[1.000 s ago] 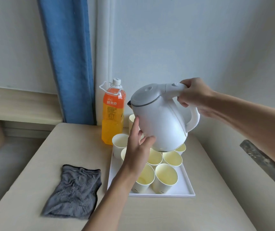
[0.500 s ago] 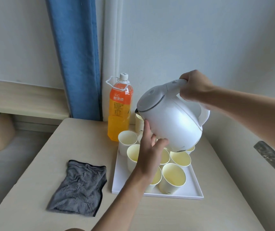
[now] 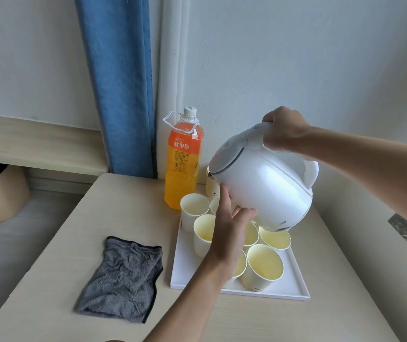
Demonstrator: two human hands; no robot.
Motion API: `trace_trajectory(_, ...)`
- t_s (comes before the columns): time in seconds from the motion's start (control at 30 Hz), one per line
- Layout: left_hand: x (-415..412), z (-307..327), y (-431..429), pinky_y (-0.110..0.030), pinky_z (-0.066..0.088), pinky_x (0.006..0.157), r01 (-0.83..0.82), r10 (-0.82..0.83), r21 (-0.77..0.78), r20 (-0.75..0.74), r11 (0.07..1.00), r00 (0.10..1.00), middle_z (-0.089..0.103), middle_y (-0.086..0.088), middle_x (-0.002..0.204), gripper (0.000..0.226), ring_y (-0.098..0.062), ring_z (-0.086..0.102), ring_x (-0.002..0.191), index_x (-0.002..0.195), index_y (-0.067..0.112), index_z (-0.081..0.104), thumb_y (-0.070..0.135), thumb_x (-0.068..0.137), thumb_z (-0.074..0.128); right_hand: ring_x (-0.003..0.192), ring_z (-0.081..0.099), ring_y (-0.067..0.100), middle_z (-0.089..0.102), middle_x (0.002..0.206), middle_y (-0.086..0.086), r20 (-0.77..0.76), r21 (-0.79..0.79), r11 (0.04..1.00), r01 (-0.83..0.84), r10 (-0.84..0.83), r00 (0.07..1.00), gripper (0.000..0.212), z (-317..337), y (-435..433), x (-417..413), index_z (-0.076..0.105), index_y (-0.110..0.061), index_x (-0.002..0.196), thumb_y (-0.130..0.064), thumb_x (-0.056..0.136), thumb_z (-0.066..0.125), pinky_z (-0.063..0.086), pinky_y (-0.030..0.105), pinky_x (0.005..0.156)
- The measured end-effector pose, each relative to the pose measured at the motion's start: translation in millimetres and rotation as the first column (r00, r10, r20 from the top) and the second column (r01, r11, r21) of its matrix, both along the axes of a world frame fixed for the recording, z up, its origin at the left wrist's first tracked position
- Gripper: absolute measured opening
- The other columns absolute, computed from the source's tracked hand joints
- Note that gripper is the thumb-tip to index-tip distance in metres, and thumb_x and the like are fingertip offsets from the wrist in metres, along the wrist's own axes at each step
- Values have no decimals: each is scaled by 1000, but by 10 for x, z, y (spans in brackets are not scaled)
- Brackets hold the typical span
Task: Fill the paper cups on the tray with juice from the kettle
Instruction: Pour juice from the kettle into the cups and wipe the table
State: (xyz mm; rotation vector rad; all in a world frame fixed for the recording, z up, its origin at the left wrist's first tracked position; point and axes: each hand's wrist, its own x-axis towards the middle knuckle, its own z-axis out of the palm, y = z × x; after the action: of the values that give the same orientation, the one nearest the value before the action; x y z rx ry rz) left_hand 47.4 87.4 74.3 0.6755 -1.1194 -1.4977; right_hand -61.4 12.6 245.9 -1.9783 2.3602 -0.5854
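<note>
The right grip (image 3: 285, 130) clasps the tilted kettle (image 3: 266, 183) by its handle above the paper cups (image 3: 262, 266) on the tray (image 3: 185, 267), while the left grip (image 3: 229, 230), fingers straight, touches its side and partly hides some cups, with an orange juice bottle (image 3: 184, 161) just behind.

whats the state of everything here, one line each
kettle, tilted toward its spout over the cups, lid shut
right hand, grips the kettle handle
left hand, fingers straight against the kettle's body
juice bottle, upright, capped
paper cups, upright on the tray, most holding juice
cloth, crumpled on the table
</note>
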Motion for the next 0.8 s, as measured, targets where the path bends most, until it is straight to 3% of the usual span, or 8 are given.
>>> trace_trajectory(0.37,-63,-30,25,-36,43,113,16,-14,52,-33,999,999,66,7,135,72,-13,59,129,149,36,43,15,81,56,61,41,24,47,69,7,-82,53,998,-12,17,996,20,-30,-48,-4,51,-10,66,7,70,41,30,24,48)
trace_trajectory(0.8,-84,-55,9,-37,44,115,28,-25,62,-48,998,999,61,-6,140,77,-16,59,130,153,34,41,17,79,57,61,43,24,49,70,9,-116,88,996,-8,18,993,23,-34,-70,23,55,-8,71,10,66,42,30,22,49)
